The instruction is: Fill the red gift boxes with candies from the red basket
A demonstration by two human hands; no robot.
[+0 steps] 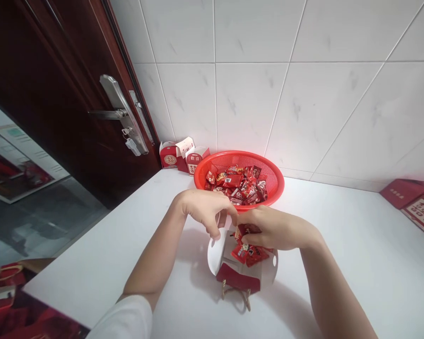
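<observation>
An open white-and-red candy box [238, 278] with a twisted rope handle [245, 296] stands on the white table [155, 221]. My left hand [207, 209] curls over the box's far left side, its thumb at the white flap with the round hole. With my right hand [268, 228] I grip red candy packets [249, 252] at the box's opening; its fingers are partly hidden behind them. Just beyond both hands, a red plastic basket [277, 181] holds many wrapped candies [236, 183].
Several small red gift boxes [169, 155] stand by the wall left of the basket. More red boxes [419, 202] lie at the right edge. A dark wooden door [67, 84] with a metal handle is at left. Red packaging [7, 301] fills the lower left corner.
</observation>
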